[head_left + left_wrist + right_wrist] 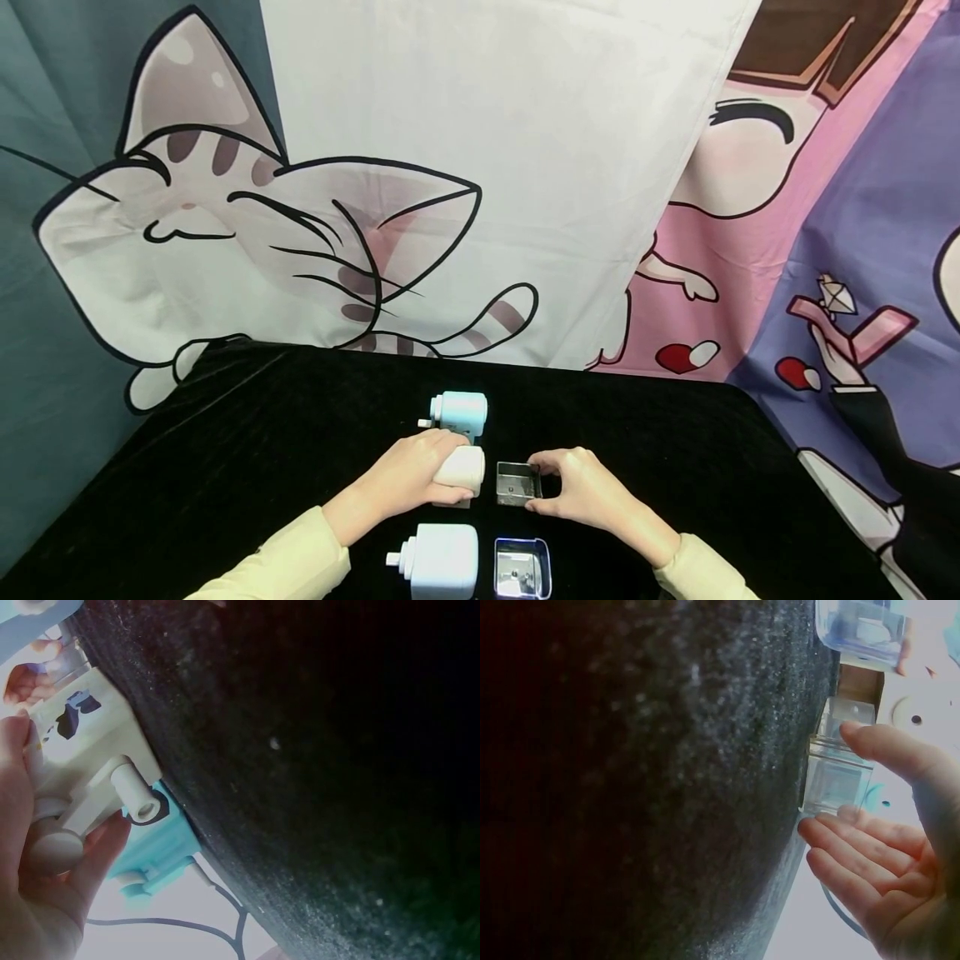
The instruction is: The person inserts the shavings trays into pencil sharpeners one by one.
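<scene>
My left hand grips a white hand-crank pencil sharpener. Its crank and a dark printed figure show in the left wrist view. Just to the right, my right hand holds a small clear shavings drawer between thumb and fingers. In the right wrist view the thumb meets one side of this drawer and the fingertips lie near the opposite side. In the head view a narrow dark gap separates the drawer from the white sharpener.
A blue sharpener stands behind the left hand. Nearer the front are a pale blue sharpener and, at its right, another clear drawer with a blue rim. Black cloth covers the table; a printed curtain hangs behind.
</scene>
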`<state>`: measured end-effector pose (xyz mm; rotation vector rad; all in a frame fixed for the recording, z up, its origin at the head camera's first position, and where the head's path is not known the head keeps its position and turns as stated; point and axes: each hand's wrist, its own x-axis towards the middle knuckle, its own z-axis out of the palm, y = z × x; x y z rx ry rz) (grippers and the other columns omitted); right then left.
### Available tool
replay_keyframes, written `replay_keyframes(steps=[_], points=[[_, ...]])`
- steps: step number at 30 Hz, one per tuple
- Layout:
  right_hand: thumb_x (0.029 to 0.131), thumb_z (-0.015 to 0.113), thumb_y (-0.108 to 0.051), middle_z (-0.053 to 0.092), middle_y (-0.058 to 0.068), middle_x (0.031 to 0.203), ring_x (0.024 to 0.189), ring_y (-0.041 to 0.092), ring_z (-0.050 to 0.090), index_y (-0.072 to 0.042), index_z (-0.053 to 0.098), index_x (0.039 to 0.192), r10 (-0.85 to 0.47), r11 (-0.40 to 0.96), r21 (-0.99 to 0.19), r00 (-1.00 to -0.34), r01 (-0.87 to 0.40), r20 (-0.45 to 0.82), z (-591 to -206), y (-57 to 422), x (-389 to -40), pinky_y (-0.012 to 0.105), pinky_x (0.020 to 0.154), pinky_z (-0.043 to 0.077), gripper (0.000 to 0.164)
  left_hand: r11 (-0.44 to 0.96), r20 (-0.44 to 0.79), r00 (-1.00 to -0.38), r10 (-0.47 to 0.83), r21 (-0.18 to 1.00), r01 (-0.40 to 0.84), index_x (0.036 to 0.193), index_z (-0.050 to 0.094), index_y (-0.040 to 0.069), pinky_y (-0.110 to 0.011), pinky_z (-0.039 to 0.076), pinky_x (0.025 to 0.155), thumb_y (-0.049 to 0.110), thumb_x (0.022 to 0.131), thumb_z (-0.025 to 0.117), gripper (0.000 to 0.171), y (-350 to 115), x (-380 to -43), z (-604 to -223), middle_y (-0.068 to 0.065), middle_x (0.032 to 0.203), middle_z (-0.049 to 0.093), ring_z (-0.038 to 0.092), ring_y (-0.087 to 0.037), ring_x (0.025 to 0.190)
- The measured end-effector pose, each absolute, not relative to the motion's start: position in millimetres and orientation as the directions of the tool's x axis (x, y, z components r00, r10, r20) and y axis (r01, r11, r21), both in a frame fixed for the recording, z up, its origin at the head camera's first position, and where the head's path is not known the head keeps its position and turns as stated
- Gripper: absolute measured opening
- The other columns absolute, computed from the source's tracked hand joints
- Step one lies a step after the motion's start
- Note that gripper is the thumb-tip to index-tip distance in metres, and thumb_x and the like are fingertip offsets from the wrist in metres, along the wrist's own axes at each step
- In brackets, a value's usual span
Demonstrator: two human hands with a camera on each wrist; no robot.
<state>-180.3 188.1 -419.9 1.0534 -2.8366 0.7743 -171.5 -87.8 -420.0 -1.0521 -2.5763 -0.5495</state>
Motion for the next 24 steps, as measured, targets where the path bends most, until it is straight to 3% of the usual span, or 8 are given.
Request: replay_keyframes(steps=[24], points=[[0.067, 0.078, -0.029, 0.067, -0.004, 0.084, 0.076, 0.002, 0.059, -0.014, 0.064, 0.094, -0.618, 0.631, -0.457, -0.762, -0.627, 0.192, -420.1, 188.1, -180.1, 0.027, 0.068, 0.052, 0.034, 0.650, 0.440, -0.677, 0.591, 0.237, 0.722, 0.106, 0.056, 0.015, -0.029, 0.050, 0.069, 0.049, 0.071, 0.070, 0.051, -87.4, -171.4, -420.9, 0.003, 0.094, 0.061, 0.054, -0.010, 0.082]])
